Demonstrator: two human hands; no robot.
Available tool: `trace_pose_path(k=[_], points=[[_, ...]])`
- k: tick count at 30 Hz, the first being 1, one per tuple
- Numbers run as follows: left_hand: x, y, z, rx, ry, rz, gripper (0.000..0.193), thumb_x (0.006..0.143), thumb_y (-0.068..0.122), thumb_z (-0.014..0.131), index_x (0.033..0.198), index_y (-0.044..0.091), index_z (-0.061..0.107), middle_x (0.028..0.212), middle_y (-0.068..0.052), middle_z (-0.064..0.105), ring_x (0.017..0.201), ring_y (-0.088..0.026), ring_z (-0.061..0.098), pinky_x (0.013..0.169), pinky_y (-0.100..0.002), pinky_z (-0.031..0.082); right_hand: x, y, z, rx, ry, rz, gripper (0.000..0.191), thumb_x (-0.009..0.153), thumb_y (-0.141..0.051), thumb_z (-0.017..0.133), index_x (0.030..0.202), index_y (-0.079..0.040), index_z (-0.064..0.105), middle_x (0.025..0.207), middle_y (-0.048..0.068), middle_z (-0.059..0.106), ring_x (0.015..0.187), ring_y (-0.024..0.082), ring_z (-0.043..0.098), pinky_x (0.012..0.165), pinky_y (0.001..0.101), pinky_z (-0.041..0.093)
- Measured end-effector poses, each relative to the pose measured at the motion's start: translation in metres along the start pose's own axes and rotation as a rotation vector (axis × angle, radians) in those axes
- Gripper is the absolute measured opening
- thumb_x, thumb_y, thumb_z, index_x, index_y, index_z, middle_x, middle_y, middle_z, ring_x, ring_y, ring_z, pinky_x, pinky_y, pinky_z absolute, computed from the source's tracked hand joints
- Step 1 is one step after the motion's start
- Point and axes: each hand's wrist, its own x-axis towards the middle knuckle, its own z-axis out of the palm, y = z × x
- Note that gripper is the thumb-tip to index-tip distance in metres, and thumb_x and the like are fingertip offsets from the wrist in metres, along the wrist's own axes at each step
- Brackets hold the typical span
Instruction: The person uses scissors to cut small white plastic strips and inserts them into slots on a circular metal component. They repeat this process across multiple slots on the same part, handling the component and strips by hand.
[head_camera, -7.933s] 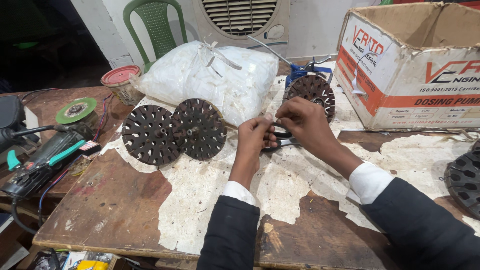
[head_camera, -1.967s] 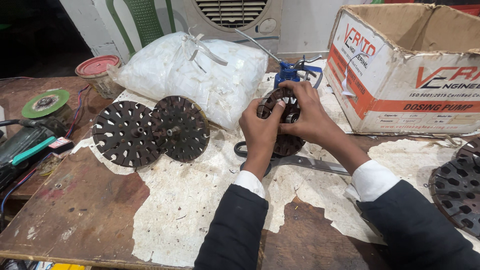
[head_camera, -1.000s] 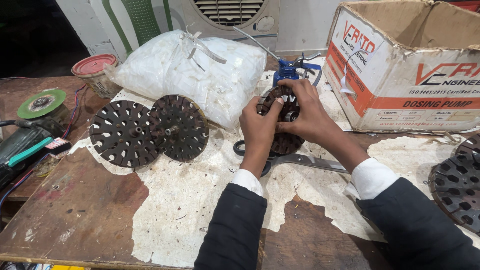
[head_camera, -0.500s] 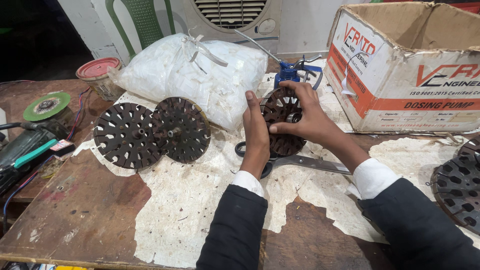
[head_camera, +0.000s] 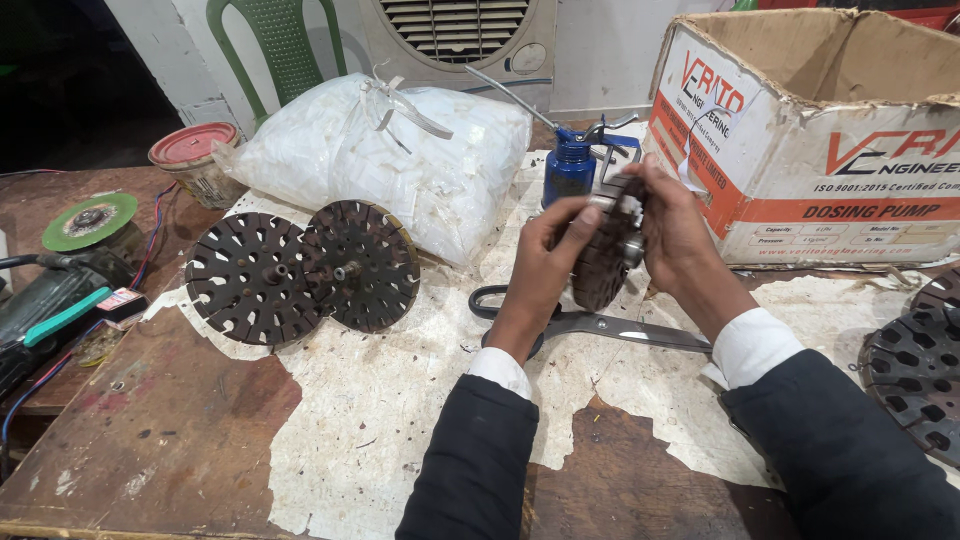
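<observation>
Dark metal disc: a round slotted rotor disc (head_camera: 602, 258), rust-brown, is held on edge above the table, between both hands, in front of the blue oil can.
Left hand: the left hand (head_camera: 545, 255) grips the disc's near rim, fingers (head_camera: 572, 213) curled together over its top edge, thumb on the face.
Right hand: the right hand (head_camera: 678, 235) cups the far side of the disc, fingers pressed together along the rim; its fingertips meet those of the left hand at the top.
Scissors: steel scissors with black handles (head_camera: 590, 325) lie flat on the table right beneath the raised disc, blades pointing right.
Oil can: a blue oil can (head_camera: 569, 168) with a long thin spout stands just behind the hands.
Table: a worn wooden table (head_camera: 150, 440) covered in patches of torn white paper.
Other discs: two more slotted discs (head_camera: 300, 270) lie overlapping to the left; another stack (head_camera: 915, 365) sits at the right edge.
Bag: a knotted white plastic bag (head_camera: 400, 160) rests behind the pair.
Carton: an open cardboard carton (head_camera: 820, 130) stands at the right rear.
Left edge: a green grinding wheel (head_camera: 90, 220) and a red-lidded tin (head_camera: 192, 160).
</observation>
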Motion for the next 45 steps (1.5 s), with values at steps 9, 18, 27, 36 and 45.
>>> trace_pose_path(k=[9,18,27,36,45], points=[[-0.011,0.032,0.012,0.888,0.141,0.591,0.028,0.084,0.032,0.081,0.099,0.009,0.075,0.117,-0.007,0.069,0.108,-0.027,0.065,0.091,-0.040,0.049,0.002,-0.001,-0.015,0.284,-0.099,0.043,0.026,0.102,-0.035,0.059,0.091,-0.012,0.054,0.085,0.002,0.055,0.085,0.017,0.057,0.074,0.0322,0.052],[-0.013,0.025,0.015,1.048,-0.141,0.617,0.028,0.093,0.023,0.076,0.117,0.009,0.073,0.115,-0.003,0.071,0.100,-0.021,0.062,0.090,-0.036,0.054,-0.007,-0.006,-0.021,0.443,-0.232,0.010,0.018,0.099,-0.024,0.057,0.089,-0.012,0.047,0.089,0.002,0.048,0.097,0.020,0.049,0.089,0.0320,0.043],[-0.014,0.027,0.023,1.167,-0.213,0.773,0.031,0.093,0.029,0.075,0.115,0.007,0.073,0.112,-0.001,0.071,0.106,-0.018,0.062,0.088,-0.035,0.052,-0.015,-0.005,-0.019,0.565,-0.361,0.087,0.024,0.099,-0.021,0.050,0.079,-0.013,0.040,0.082,0.001,0.040,0.091,0.019,0.043,0.091,0.0320,0.042],[-0.013,0.025,0.025,1.151,-0.226,0.747,0.027,0.094,0.029,0.074,0.112,0.008,0.072,0.110,0.000,0.070,0.108,-0.018,0.062,0.087,-0.035,0.052,-0.011,0.000,-0.028,0.533,-0.360,0.118,0.024,0.096,-0.021,0.051,0.078,-0.013,0.038,0.080,0.001,0.039,0.086,0.018,0.042,0.090,0.0322,0.041],[-0.008,0.025,0.024,1.018,-0.120,0.472,0.023,0.100,0.031,0.069,0.101,0.008,0.073,0.098,-0.004,0.072,0.099,-0.019,0.061,0.086,-0.036,0.052,0.008,-0.001,-0.034,0.373,-0.292,0.221,0.024,0.100,-0.021,0.052,0.079,-0.011,0.044,0.083,0.002,0.047,0.084,0.016,0.049,0.081,0.0299,0.045]])
